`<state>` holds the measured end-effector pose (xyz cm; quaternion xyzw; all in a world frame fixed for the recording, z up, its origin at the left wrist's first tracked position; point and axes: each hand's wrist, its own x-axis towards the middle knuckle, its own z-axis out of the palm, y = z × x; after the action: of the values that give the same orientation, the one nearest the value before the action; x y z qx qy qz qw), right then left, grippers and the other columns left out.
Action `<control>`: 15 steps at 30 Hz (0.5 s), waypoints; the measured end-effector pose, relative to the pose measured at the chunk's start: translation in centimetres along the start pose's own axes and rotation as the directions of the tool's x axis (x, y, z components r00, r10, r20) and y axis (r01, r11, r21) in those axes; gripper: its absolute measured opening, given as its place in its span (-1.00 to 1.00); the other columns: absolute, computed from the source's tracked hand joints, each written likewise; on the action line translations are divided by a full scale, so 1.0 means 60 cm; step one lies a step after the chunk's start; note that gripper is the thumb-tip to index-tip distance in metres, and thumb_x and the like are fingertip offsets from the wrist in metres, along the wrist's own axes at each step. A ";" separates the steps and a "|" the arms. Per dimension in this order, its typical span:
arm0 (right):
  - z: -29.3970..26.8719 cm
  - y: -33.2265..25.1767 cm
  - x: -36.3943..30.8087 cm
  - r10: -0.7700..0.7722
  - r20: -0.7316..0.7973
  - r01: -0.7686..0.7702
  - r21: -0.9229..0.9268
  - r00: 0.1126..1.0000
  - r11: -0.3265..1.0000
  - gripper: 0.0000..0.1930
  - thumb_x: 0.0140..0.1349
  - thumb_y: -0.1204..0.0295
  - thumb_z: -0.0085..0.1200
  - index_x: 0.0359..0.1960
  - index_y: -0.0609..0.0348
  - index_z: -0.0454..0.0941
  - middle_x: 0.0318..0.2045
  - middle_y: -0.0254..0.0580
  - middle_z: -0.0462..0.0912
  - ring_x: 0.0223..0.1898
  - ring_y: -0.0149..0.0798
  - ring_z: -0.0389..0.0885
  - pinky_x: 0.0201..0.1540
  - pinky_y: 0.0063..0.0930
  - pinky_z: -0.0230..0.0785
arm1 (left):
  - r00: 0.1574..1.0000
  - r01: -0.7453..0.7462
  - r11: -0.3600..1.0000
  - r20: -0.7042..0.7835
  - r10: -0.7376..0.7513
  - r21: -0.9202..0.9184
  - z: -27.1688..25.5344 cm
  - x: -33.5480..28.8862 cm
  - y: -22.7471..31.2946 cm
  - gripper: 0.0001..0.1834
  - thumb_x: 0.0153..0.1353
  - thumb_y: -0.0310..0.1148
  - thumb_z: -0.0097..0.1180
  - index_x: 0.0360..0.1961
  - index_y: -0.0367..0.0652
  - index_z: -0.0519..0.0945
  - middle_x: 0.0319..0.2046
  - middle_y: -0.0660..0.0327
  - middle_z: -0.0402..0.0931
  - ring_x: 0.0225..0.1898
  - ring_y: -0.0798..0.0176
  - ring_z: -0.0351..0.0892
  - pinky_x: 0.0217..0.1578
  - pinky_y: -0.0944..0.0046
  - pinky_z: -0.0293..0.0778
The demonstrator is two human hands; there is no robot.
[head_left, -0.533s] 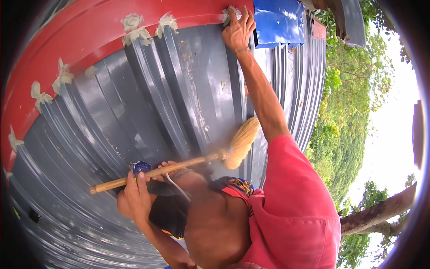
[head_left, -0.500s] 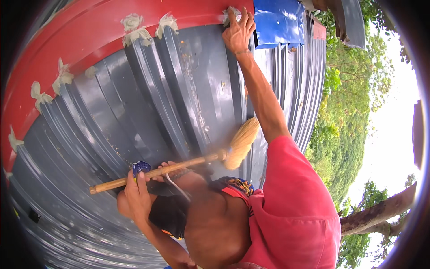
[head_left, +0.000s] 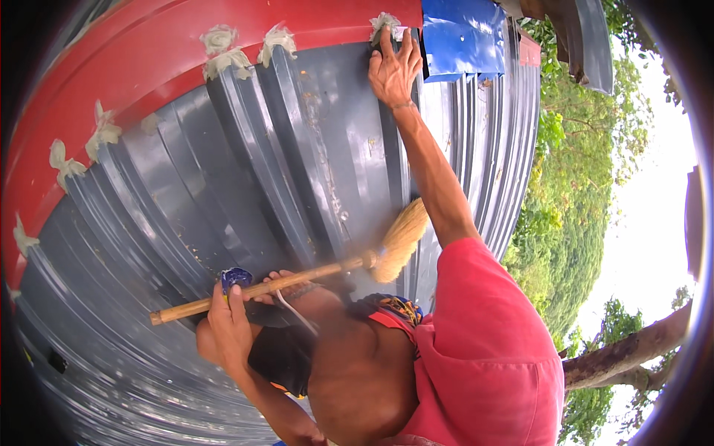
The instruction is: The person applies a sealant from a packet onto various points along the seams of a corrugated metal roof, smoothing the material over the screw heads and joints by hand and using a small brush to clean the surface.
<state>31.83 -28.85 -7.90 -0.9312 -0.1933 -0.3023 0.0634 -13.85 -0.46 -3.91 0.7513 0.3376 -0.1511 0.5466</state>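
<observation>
My right hand (head_left: 394, 70), its arm in a red sleeve, reaches to the top of the view. Its fingers are spread, and the fingertips touch a pale sealant patch (head_left: 384, 26) where the red metal trim (head_left: 335, 22) meets a grey rib. Low on the left, my left hand (head_left: 229, 323) grips a small dark-blue container (head_left: 236, 278) with pale smears in it. A broom (head_left: 327, 269) with a wooden handle and straw head slants across the roof beside that hand. What looks like a bare foot (head_left: 286, 281) is partly behind the handle.
Ribbed grey metal roofing (head_left: 223, 186) spreads underneath. Several dried sealant patches (head_left: 220, 37) dot the trim's edge. A blue metal piece (head_left: 462, 37) adjoins the trim's right end. Trees (head_left: 573, 215) and a thick branch (head_left: 632, 349) stand beyond the roof on the right.
My right hand has shifted slightly down, with its fingertips lower on the patch and more of the sealant showing. My left hand keeps its hold on the blue container. The broom lies still.
</observation>
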 end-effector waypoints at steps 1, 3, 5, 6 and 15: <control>0.009 -0.010 0.000 0.030 -0.008 -0.029 0.021 1.000 0.999 -0.36 0.30 0.24 -0.01 0.44 0.06 0.39 0.46 0.46 0.13 0.43 0.43 0.10 0.43 0.29 -0.09 | 1.000 -0.005 1.000 -0.001 0.005 0.003 0.000 0.001 0.003 -0.64 0.55 -0.21 -0.06 0.02 -0.34 0.56 -0.37 0.02 0.62 -0.26 -0.01 0.63 -0.13 0.02 0.47; 0.025 -0.028 0.003 0.070 -0.036 -0.068 0.040 0.997 0.997 -0.34 0.27 0.25 -0.01 0.45 0.10 0.35 0.47 0.50 0.09 0.44 0.46 0.08 0.43 0.32 -0.11 | 1.000 -0.015 1.000 -0.001 0.015 0.009 0.001 0.001 0.007 -0.65 0.55 -0.22 -0.06 0.01 -0.34 0.56 -0.37 0.03 0.62 -0.26 -0.01 0.63 -0.13 0.02 0.47; 0.037 -0.042 0.009 0.101 -0.073 -0.097 0.057 0.992 0.994 -0.33 0.25 0.28 -0.02 0.45 0.11 0.36 0.47 0.50 0.09 0.44 0.45 0.07 0.44 0.33 -0.13 | 0.999 -0.034 0.999 0.006 0.034 -0.010 0.004 0.003 0.007 -0.65 0.55 -0.22 -0.06 0.01 -0.34 0.56 -0.37 0.02 0.62 -0.26 -0.01 0.63 -0.14 0.02 0.47; 0.039 -0.054 0.012 0.116 -0.088 -0.110 0.071 0.989 0.991 -0.33 0.24 0.30 -0.03 0.44 0.12 0.36 0.47 0.49 0.09 0.44 0.45 0.07 0.44 0.33 -0.14 | 0.999 -0.039 0.999 0.005 0.039 -0.019 0.003 0.003 0.005 -0.65 0.55 -0.22 -0.06 0.00 -0.34 0.56 -0.37 0.02 0.62 -0.26 -0.01 0.63 -0.14 0.02 0.47; 0.015 -0.056 -0.008 0.125 -0.050 -0.121 0.076 0.991 0.990 -0.32 0.29 0.29 -0.01 0.47 0.19 0.30 0.49 0.48 0.03 0.48 0.44 -0.01 0.47 0.33 -0.20 | 0.999 -0.048 0.998 -0.029 0.046 -0.051 0.003 -0.001 -0.009 -0.66 0.58 -0.18 -0.06 -0.14 -0.28 0.53 -0.40 0.21 0.57 -0.36 0.29 0.43 -0.24 0.21 0.37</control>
<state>30.63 -25.73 -8.90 -0.9299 -0.1446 -0.3159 0.1212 -14.23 -0.58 -4.32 0.7466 0.3310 -0.1189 0.5646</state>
